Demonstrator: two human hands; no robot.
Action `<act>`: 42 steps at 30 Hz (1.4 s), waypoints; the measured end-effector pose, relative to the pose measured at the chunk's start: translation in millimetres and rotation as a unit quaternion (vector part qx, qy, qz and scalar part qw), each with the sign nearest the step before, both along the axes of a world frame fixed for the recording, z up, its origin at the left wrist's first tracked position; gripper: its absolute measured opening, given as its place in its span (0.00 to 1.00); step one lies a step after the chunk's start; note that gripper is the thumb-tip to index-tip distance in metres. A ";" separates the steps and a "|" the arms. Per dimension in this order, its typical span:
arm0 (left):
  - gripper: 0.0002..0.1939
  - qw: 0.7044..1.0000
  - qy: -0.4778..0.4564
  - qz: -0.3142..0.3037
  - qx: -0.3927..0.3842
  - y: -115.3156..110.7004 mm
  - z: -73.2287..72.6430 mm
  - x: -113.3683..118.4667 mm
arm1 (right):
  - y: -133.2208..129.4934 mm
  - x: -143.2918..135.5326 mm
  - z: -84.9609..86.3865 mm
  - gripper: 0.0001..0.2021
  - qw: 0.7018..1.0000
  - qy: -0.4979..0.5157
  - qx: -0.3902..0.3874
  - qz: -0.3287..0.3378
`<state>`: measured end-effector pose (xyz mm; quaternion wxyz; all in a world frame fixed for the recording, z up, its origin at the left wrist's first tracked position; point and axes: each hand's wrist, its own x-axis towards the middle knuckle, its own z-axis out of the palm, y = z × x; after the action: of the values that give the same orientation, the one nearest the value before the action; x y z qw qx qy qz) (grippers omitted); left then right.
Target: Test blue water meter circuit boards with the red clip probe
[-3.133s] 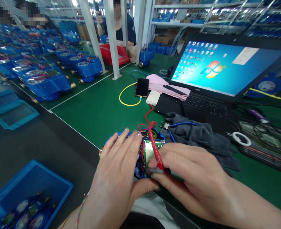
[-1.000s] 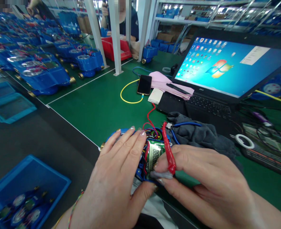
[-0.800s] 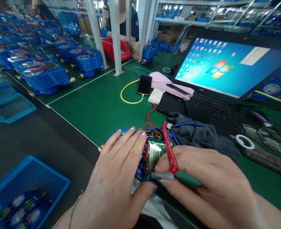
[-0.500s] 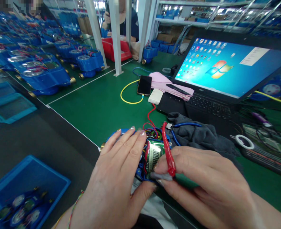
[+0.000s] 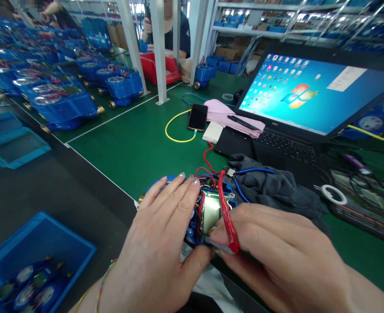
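Pinching red lead [image 5: 225,209] with right grip [image 5: 275,248]; blue meter [image 5: 210,209] partly beneath flat, unclenched left grip [image 5: 162,232]

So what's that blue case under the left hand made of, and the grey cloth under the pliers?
The blue case looks glossy, so plastic or painted metal; I can't tell which. The grey cloth seems soft, matt fabric: it slumps in folds.

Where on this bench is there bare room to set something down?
Mainly the green tabletop left of the yellow cable, bordered by white lines, the left hand and the wired blue unit. A narrower patch borders the right forearm. Crowded: around laptop, pink cloth, phone, pliers and grey cloth; the far left, packed with blue housings.
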<state>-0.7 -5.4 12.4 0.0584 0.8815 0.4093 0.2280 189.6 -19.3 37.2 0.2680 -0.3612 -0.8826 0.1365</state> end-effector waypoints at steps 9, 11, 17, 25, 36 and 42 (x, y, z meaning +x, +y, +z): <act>0.29 0.999 -0.013 0.000 0.044 1.2 -2.8 1.1 | 1.5 -2.6 2.3 0.06 1.000 0.015 0.014 0.012; 0.30 0.998 -0.008 -0.002 0.070 2.0 -4.5 -0.1 | 4.3 -2.8 4.9 0.06 1.000 0.013 0.002 0.018; 0.30 0.995 0.007 -0.006 0.102 3.9 -6.7 -1.0 | 10.1 -1.3 6.4 0.04 0.997 0.024 -0.063 0.024; 0.30 0.999 -0.011 -0.003 0.051 0.1 -5.1 0.6 | 12.1 -0.7 4.1 0.05 0.993 0.045 -0.105 0.018; 0.34 0.999 -0.014 -0.013 0.039 0.3 -6.6 -3.9 | 12.5 -1.7 3.7 0.04 0.993 0.048 -0.108 -0.024; 0.35 0.999 -0.007 -0.012 0.045 -0.7 -7.2 -5.0 | 12.5 -2.2 4.1 0.04 0.984 0.105 -0.140 -0.041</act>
<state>-5.7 -6.1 5.2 0.0246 0.8862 0.3880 0.2519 187.4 -6.8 41.2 0.3108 -0.4150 -0.8062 0.2850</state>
